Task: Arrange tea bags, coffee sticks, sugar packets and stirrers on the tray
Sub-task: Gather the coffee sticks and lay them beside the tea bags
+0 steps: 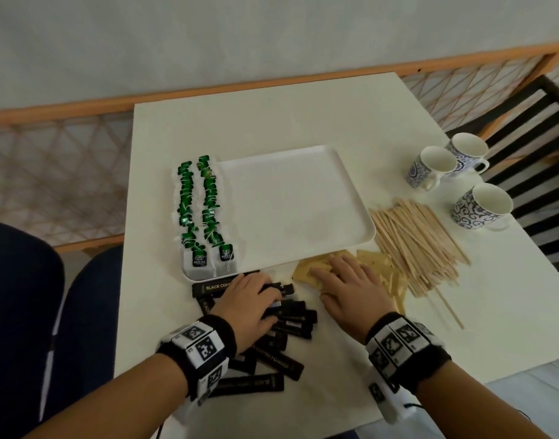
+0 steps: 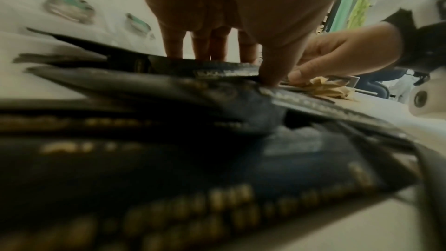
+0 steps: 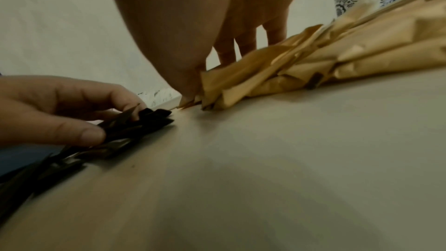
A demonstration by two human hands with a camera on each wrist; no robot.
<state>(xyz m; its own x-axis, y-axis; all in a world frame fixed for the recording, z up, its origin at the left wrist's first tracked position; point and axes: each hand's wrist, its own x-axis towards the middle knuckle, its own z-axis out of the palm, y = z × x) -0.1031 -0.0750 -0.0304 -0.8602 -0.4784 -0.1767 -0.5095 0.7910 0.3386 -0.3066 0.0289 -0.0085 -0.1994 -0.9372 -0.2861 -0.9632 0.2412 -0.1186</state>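
At the surface's near edge, the left hand point(image 1: 252, 301) pinched black coffee sticks point(image 1: 291, 321); the right hand point(image 1: 351, 286) lay flat on tan sugar packets point(image 1: 375, 259) beside the white rectangular tray point(image 1: 287, 201). Loose heaps could slide or scatter.

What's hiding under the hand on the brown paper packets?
Under the right hand lie brown sugar packets, spread flat on the white table. The fingers press their tops. How many packets the palm covers cannot be seen.

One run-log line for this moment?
tea bags in tray | left hand on coffee sticks | right hand on sugar packets | stirrers on table
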